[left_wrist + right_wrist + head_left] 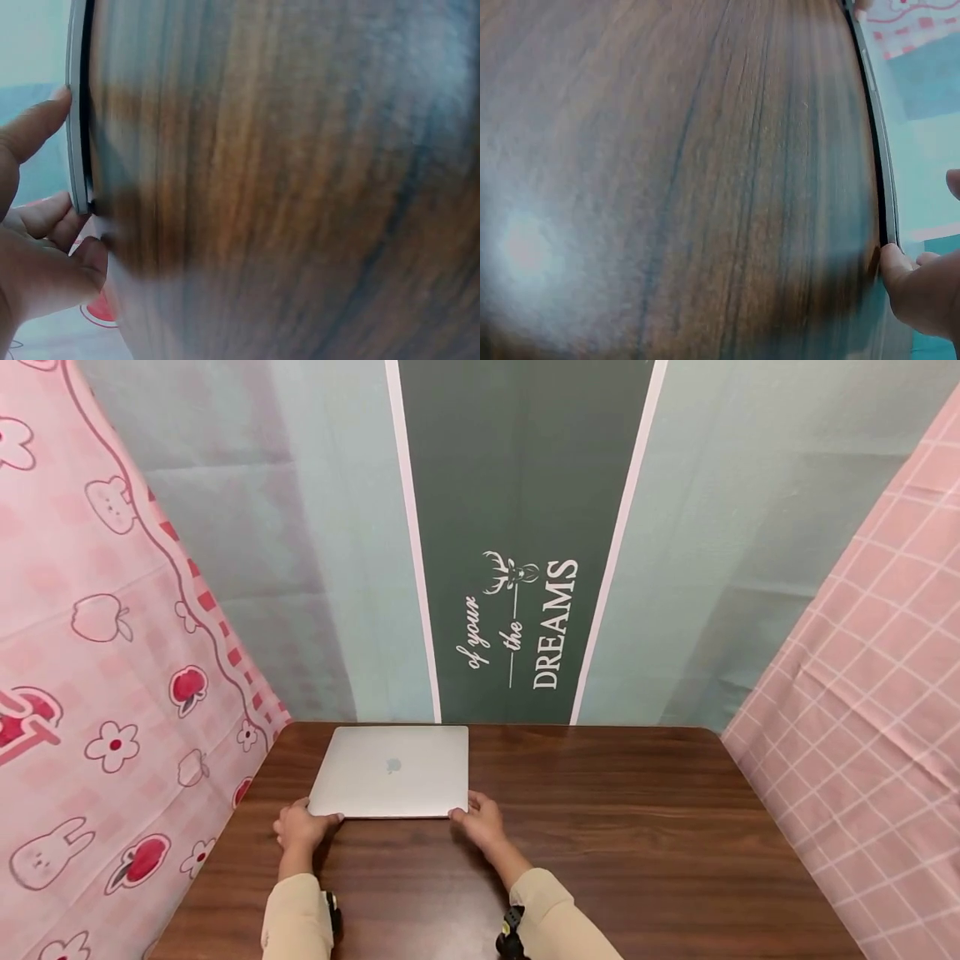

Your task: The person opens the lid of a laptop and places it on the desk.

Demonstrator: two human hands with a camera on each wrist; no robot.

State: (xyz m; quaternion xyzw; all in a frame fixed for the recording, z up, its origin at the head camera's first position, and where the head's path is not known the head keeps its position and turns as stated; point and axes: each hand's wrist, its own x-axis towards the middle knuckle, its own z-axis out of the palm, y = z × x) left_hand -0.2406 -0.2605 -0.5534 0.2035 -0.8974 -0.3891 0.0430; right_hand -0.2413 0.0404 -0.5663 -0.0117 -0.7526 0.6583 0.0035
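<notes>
A closed silver laptop [390, 781] with an apple logo on its lid lies flat at the table's far left. At its front left corner, my left hand [303, 828] holds it, thumb on the front edge and fingers along the left side. My right hand [483, 823] grips the front right corner in much the same way. Seen edge-on, the thin laptop side [77, 142] meets the left thumb in the left wrist view. The right wrist view has the right thumb [894, 262] against the front edge. Fingertips under the laptop are hidden.
Dark wood-grain table [615, 827] extends to the right and in front of the laptop. A grey-green curtain [517, 485] hangs behind its back edge. Pink patterned cloth [112, 693] stands close on the left, pink checked cloth [870, 710] on the right.
</notes>
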